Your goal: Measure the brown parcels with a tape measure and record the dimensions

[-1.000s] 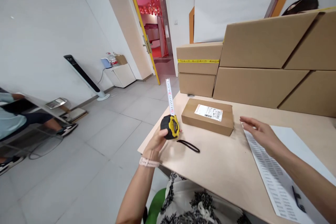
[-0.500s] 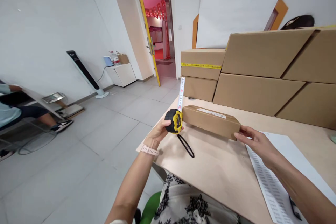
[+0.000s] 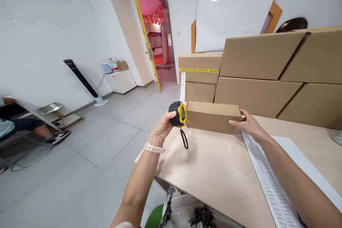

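Note:
My left hand (image 3: 163,125) is closed round a black and yellow tape measure (image 3: 177,114). A length of its white blade (image 3: 183,86) stands out upward and away from me, and a black wrist strap (image 3: 184,139) dangles below. Just right of the tape measure, a long narrow brown cardboard box (image 3: 212,117) is held above the table (image 3: 211,164). My right hand (image 3: 245,123) grips the box's right end, thumb on the near face and fingers behind. The box's left end is partly hidden by the tape measure.
Larger cardboard boxes (image 3: 256,94) are stacked along the table's far side, one with yellow tape (image 3: 199,70). Printed sheets (image 3: 263,171) lie under my right forearm. A person's head (image 3: 292,24) shows behind the stack; another person (image 3: 24,124) sits at far left.
The cardboard box has been turned: its labelled face is out of sight and a plain face and top show. Both hands have risen slightly, with the tape measure still in the left.

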`<state>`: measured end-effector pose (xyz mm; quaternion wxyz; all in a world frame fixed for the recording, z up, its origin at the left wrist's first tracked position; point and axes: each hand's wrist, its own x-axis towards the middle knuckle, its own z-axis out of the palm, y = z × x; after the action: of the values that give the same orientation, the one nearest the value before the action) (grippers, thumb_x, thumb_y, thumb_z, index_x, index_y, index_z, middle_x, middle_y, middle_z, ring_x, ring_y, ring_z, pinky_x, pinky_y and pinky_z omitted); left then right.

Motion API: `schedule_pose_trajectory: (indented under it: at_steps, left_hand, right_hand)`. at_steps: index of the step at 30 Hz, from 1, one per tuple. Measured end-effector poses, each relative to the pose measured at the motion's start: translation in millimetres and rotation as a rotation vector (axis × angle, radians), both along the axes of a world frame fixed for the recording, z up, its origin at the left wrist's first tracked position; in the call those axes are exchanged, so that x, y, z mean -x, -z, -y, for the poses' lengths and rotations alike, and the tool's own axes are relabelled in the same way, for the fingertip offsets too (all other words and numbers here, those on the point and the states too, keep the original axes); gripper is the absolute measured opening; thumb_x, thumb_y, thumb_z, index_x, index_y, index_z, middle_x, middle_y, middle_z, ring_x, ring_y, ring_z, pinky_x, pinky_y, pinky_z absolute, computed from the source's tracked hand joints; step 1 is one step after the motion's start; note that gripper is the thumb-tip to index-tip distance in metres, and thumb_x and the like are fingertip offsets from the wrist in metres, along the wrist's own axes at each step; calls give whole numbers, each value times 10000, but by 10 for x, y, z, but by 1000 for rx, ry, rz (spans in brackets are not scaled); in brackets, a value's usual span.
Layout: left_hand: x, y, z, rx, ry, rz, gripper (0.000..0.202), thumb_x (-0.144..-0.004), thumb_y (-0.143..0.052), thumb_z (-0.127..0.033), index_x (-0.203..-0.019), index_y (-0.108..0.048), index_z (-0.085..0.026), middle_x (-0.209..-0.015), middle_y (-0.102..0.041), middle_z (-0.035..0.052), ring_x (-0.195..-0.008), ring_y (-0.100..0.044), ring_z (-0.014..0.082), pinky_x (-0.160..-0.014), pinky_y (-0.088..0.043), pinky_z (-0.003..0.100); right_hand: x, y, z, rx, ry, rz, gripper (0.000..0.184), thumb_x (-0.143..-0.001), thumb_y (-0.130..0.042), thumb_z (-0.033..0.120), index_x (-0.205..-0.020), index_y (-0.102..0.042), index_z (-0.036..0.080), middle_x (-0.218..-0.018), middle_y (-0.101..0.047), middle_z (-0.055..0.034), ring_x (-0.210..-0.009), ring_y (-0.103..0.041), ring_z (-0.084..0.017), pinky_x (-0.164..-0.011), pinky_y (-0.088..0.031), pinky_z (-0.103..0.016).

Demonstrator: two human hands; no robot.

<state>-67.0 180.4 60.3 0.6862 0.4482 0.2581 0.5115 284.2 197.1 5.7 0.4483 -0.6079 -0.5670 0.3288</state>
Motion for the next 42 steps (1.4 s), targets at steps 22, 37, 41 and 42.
schedule_pose_trajectory:
  at_steps: [22, 37, 41, 42]
  left_hand:
    - [-440, 39, 1092, 264, 259, 12, 583, -667, -734, -429, -1151, -595, -134, -1146, -625, 168, -734, -712, 278, -611, -575, 349]
    - [-539, 54, 1144, 301, 266, 16, 575, -640, -745, -428, -1108, -622, -118, -1084, -639, 157, -721, -708, 266, -606, -578, 352]
    - [-536, 92, 1167, 302, 261, 37, 607, -658, -725, -438, -1167, -593, -135, -1163, -611, 171, -739, -707, 279, -606, -576, 367]
    - [-538, 97, 1177, 305, 259, 39, 609, -657, -724, -439, -1168, -590, -137, -1169, -607, 171, -741, -706, 278, -607, -575, 369]
  right_hand:
    - [98, -505, -273, -409, -23, 346, 465, -961, -306, 482, -1093, -690, 255, -1214, -671, -58, -1221, -500, -266, -1054, -346, -467]
    - [542, -720, -699, -208, -299, 705, 494, -967, -277, 389, -940, -746, 238, -1107, -723, -52, -1100, -554, -262, -915, -405, -351]
    - [562, -741, -677, -180, -298, 746, 471, -963, -301, 388, -910, -746, 243, -1047, -733, -59, -1056, -576, -256, -869, -404, -330]
    - [568, -755, -666, -175, -299, 755, 463, -960, -310, 386, -907, -747, 243, -1025, -736, -61, -1044, -582, -254, -859, -402, -325]
